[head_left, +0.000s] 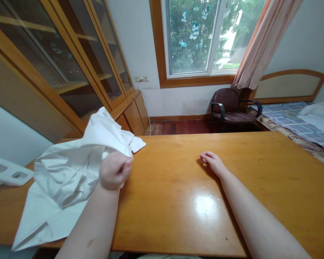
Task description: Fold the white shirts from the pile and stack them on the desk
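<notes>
A crumpled white cloth (70,169) lies on the left part of a glossy wooden table (183,201), one corner hanging over the near edge. My left hand (113,169) is closed in a fist around a raised fold of this cloth. My right hand (212,162) rests on the bare tabletop near the middle, palm down with the fingers curled under loosely; nothing shows in it. The two hands are well apart.
A white plastic piece with holes (8,172) sits at the far left. Glass-door wooden cabinets (78,61) line the left wall. Beyond the table stand a dark armchair (230,106), a bed with a checked cover (299,122) and a window with a curtain (261,43).
</notes>
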Available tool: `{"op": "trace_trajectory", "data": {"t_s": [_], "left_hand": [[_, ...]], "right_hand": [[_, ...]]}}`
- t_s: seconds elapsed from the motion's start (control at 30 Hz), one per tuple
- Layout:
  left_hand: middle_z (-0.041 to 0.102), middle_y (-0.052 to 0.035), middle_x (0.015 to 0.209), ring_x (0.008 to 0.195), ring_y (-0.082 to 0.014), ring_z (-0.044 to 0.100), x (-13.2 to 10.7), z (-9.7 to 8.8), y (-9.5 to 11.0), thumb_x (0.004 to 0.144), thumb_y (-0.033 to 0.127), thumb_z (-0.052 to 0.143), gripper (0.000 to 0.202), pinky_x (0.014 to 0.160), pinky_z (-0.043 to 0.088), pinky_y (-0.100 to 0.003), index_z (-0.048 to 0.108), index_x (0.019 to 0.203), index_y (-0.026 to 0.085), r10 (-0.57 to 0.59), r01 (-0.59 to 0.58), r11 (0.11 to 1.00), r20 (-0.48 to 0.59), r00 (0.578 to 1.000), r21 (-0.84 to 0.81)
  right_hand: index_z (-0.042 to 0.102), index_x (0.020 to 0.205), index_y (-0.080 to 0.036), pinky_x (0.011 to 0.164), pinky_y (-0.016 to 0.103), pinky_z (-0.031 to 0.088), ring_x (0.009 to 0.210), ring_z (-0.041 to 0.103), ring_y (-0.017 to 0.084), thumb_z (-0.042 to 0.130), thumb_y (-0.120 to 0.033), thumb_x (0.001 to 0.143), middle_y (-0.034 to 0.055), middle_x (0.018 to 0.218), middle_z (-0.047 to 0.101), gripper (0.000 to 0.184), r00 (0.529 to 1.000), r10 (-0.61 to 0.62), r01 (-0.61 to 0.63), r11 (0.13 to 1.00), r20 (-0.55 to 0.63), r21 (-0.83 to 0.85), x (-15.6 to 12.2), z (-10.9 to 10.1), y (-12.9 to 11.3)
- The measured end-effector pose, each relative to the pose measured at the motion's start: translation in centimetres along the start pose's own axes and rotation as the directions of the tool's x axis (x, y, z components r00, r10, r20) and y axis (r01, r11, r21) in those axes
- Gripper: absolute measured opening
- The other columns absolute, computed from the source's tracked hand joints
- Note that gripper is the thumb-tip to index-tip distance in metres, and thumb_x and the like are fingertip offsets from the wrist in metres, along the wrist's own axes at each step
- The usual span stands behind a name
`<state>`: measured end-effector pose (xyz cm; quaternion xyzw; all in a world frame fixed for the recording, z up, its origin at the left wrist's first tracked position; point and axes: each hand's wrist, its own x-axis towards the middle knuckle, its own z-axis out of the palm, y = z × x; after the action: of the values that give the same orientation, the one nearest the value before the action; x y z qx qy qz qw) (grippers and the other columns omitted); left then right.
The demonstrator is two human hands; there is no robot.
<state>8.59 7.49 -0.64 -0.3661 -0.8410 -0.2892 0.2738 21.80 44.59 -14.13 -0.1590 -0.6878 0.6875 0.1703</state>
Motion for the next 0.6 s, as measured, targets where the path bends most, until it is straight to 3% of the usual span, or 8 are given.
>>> {"op": "trace_trajectory", "data": {"t_s": [0.07,0.1,0.23,0.3,0.37,0.43,0.53,0.6], "left_hand": [[0.061,-0.0038,0.066,0.067,-0.0169,0.057,-1.0,1.2,0.7,0.086,0.04,0.042,0.029,0.07,0.045,-0.031,0.059,0.071,0.022,0.156,-0.159,0.987,0.336,0.929,-0.02],[0.064,-0.0045,0.071,0.07,-0.0169,0.059,-1.3,1.8,0.9,0.087,0.036,0.042,0.028,0.071,0.045,-0.031,0.063,0.076,0.022,0.19,-0.197,0.98,0.426,0.885,-0.028],[0.069,-0.0056,0.097,0.092,-0.019,0.061,-1.7,3.0,0.7,0.089,0.036,0.04,0.03,0.082,0.046,-0.032,0.067,0.098,0.024,0.129,-0.139,0.99,0.622,0.773,-0.033],[0.066,-0.0059,0.11,0.104,-0.0209,0.058,-1.4,2.3,0.1,0.088,0.036,0.043,0.031,0.092,0.043,-0.035,0.066,0.105,0.025,0.091,-0.142,0.989,0.551,0.83,0.05],[0.058,-0.0076,0.124,0.117,-0.0247,0.05,-0.9,0.6,-0.9,0.085,0.034,0.048,0.031,0.1,0.036,-0.042,0.064,0.11,0.025,0.016,-0.103,0.966,0.344,0.939,0.238],[0.044,-0.0105,0.139,0.131,-0.0333,0.033,-0.2,-1.5,-2.3,0.077,0.033,0.058,0.04,0.103,0.027,-0.054,0.061,0.116,0.024,-0.112,0.048,0.88,0.108,0.988,0.473],[0.028,-0.0169,0.147,0.133,-0.0485,0.014,0.6,-4.3,-5.3,0.059,0.04,0.073,0.07,0.091,0.028,-0.068,0.054,0.123,0.021,-0.3,0.32,0.716,-0.14,0.944,0.621],[0.04,-0.0175,0.137,0.129,-0.0531,0.012,0.5,-5.2,-7.4,0.056,0.041,0.073,0.057,0.083,0.033,-0.066,0.061,0.106,0.016,-0.386,0.487,0.69,-0.297,0.873,0.535]], "right_hand": [[0.061,0.066,-0.019,0.055,0.024,0.037,0.055,0.047,0.01,0.069,-0.049,0.068,-0.0005,0.06,0.055,0.032,1.0,0.002,-0.002,1.0,0.002,0.003,0.0,0.0,0.1],[0.061,0.066,-0.019,0.055,0.024,0.037,0.056,0.048,0.01,0.069,-0.049,0.068,-0.0004,0.061,0.055,0.031,1.0,0.003,-0.003,1.0,0.003,0.003,0.0,-0.1,0.1],[0.061,0.067,-0.019,0.056,0.024,0.038,0.057,0.049,0.011,0.07,-0.046,0.069,-0.0001,0.063,0.056,0.029,1.0,0.007,-0.007,1.0,0.001,-0.001,0.1,-0.1,0.2],[0.061,0.067,-0.019,0.056,0.024,0.038,0.057,0.048,0.011,0.07,-0.046,0.068,-0.0002,0.063,0.056,0.029,1.0,0.01,-0.01,1.0,0.001,0.004,0.1,-0.1,0.2],[0.061,0.067,-0.019,0.056,0.024,0.037,0.057,0.048,0.01,0.07,-0.046,0.068,-0.0006,0.062,0.056,0.029,1.0,0.013,-0.013,1.0,0.002,0.015,0.1,-0.1,0.2],[0.061,0.067,-0.019,0.056,0.024,0.037,0.057,0.048,0.01,0.07,-0.046,0.069,-0.001,0.061,0.055,0.029,1.0,0.013,-0.013,1.0,0.003,0.023,0.1,-0.1,0.3],[0.061,0.068,-0.018,0.057,0.023,0.037,0.057,0.048,0.01,0.069,-0.046,0.069,-0.001,0.062,0.056,0.029,1.0,0.007,-0.007,1.0,0.007,0.023,0.1,-0.1,0.4],[0.061,0.068,-0.018,0.057,0.023,0.037,0.058,0.048,0.01,0.069,-0.046,0.069,-0.0008,0.062,0.056,0.029,1.0,0.008,-0.008,1.0,0.014,0.015,0.2,-0.1,0.4]]}}
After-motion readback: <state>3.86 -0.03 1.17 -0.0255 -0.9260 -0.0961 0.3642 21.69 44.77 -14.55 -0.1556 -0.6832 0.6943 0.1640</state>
